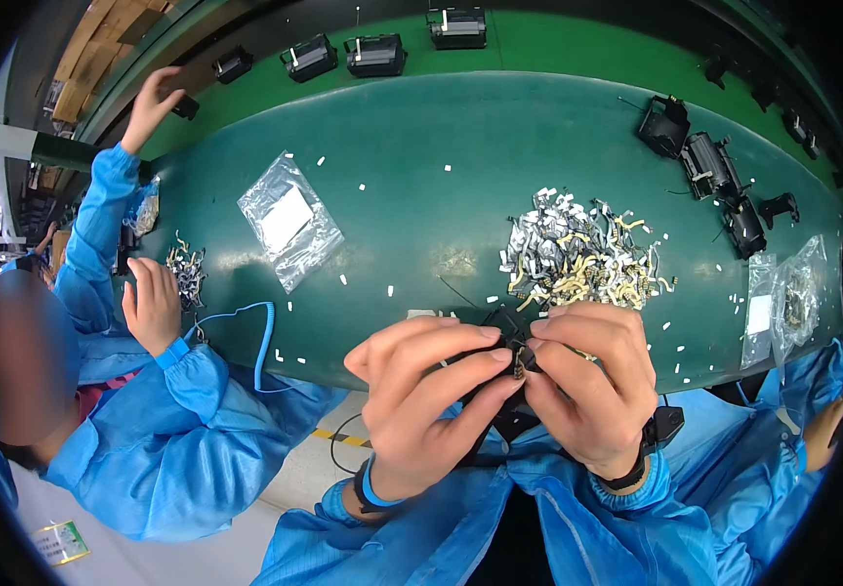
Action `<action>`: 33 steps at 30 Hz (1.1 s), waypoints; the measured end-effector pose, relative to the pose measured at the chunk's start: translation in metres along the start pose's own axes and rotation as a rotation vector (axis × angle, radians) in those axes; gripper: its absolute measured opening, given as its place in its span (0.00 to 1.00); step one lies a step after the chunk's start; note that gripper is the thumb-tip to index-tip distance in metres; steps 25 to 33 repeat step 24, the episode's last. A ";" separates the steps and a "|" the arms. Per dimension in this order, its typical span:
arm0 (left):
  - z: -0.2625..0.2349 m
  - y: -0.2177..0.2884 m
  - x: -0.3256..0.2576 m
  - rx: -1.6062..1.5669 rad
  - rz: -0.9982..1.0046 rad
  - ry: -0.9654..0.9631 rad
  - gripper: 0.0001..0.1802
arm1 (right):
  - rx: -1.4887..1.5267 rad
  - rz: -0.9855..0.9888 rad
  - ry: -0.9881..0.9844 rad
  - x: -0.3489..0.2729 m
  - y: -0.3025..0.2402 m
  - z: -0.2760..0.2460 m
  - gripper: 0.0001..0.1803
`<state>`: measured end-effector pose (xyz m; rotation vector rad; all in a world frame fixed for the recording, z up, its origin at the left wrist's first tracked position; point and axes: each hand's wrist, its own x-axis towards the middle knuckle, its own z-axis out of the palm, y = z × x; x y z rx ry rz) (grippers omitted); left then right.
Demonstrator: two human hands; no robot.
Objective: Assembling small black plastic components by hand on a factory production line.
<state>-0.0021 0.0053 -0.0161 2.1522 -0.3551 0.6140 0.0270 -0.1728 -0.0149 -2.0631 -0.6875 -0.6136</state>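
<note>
Close in front of my body, both hands meet at a small black device (507, 318) with a thin rod sticking out. Most of it is hidden behind my fingers. My left hand (411, 405) is closed, its fingertips and thumb pressed on the device's near side. Closed as well, my right hand (592, 391) pinches a small dark piece with a brassy ribbed end (520, 364) against the device. Just beyond my right hand lies a pile of short flex cables (577, 259), white, grey and yellow.
A clear plastic bag (289, 223) lies left on the green table (392, 146); more bags (797, 298) lie right. Black devices (709, 166) sit far right, others (374, 56) on a green surface beyond. At left, a co-worker's hand (155, 308) is near a smaller cable pile (187, 273).
</note>
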 end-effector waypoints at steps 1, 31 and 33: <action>0.001 0.003 0.002 -0.009 -0.023 0.016 0.15 | -0.005 -0.001 -0.024 0.000 -0.001 -0.001 0.19; 0.003 -0.004 -0.004 -0.277 -0.038 -0.082 0.18 | 0.012 0.027 -0.026 -0.009 -0.001 -0.004 0.17; 0.003 -0.004 -0.004 -0.277 -0.038 -0.082 0.18 | 0.012 0.027 -0.026 -0.009 -0.001 -0.004 0.17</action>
